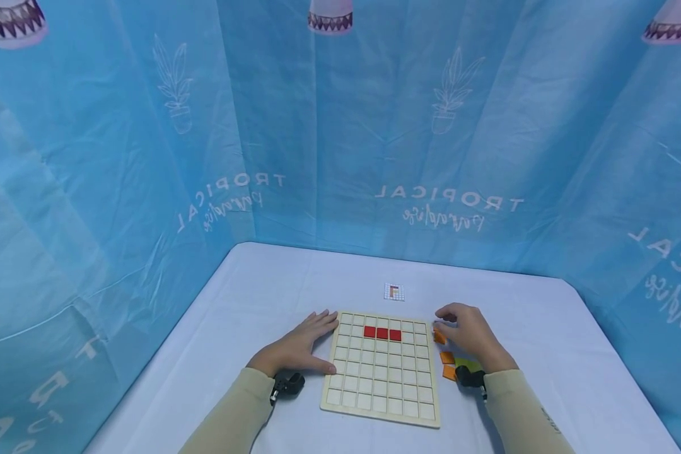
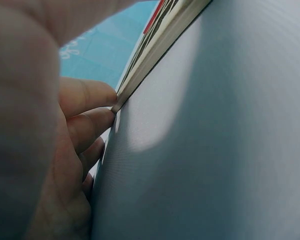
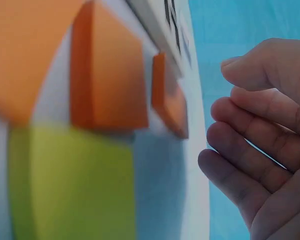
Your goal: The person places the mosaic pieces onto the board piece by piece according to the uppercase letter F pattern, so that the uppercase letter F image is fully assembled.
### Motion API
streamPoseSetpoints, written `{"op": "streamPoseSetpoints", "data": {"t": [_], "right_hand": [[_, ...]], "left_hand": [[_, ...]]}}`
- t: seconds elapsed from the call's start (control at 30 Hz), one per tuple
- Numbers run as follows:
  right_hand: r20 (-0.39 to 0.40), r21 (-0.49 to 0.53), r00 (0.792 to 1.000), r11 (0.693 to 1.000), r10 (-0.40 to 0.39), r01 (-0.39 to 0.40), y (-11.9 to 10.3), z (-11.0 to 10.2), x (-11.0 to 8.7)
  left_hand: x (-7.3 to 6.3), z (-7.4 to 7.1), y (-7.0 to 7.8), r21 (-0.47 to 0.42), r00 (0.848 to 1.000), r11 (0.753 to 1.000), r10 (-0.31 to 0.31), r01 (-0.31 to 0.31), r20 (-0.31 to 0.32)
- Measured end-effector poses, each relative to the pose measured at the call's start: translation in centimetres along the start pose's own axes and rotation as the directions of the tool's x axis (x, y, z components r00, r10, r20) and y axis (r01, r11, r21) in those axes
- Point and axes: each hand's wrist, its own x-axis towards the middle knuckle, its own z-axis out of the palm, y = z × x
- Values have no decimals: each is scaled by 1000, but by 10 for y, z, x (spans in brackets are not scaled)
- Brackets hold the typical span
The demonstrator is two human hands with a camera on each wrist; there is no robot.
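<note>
A pale wooden grid board point(image 1: 380, 415) lies flat with three red square tiles point(image 1: 382, 333) side by side in its upper part. My left hand point(image 1: 297, 348) rests along the board's left edge, fingers and thumb spread; its fingertips touch the rim point(image 2: 162, 52) in the left wrist view. Off the board's upper right corner, my right hand point(image 1: 470, 333) hovers over an orange tile point(image 1: 440, 338). Its fingers point(image 3: 240, 142) are loosely bent in the right wrist view, and nothing shows between them and the thumb. Two more orange tiles point(image 1: 448, 357) and a yellow-green piece point(image 3: 80, 185) lie nearer my right wrist.
Beyond the board lies a small printed card point(image 1: 394, 292) showing a coloured grid pattern. A white cloth point(image 1: 295, 271) covers the table. Blue printed curtains point(image 1: 346, 139) hang around its back and sides. Black wrist cameras point(image 1: 288, 384) are strapped near both sleeves.
</note>
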Motion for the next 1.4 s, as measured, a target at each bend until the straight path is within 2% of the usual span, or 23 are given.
{"op": "streamPoseSetpoints", "data": {"t": [0.33, 0.6, 1.07, 1.4], "right_hand": [[5, 5, 1000, 1000, 12, -12, 12, 0, -2], [32, -9, 997, 998, 66, -66, 11, 0, 0], [59, -63, 998, 998, 25, -22, 16, 6, 5], [55, -44, 995, 996, 78, -76, 6, 2, 1]], "left_hand": [[0, 0, -1, -8, 1000, 1000, -1, 1, -1], [0, -2, 2, -8, 1000, 1000, 3, -3, 8], [-1, -1, 1, -9, 1000, 1000, -11, 11, 6], [-1, -1, 2, -8, 1000, 1000, -16, 16, 9]]}}
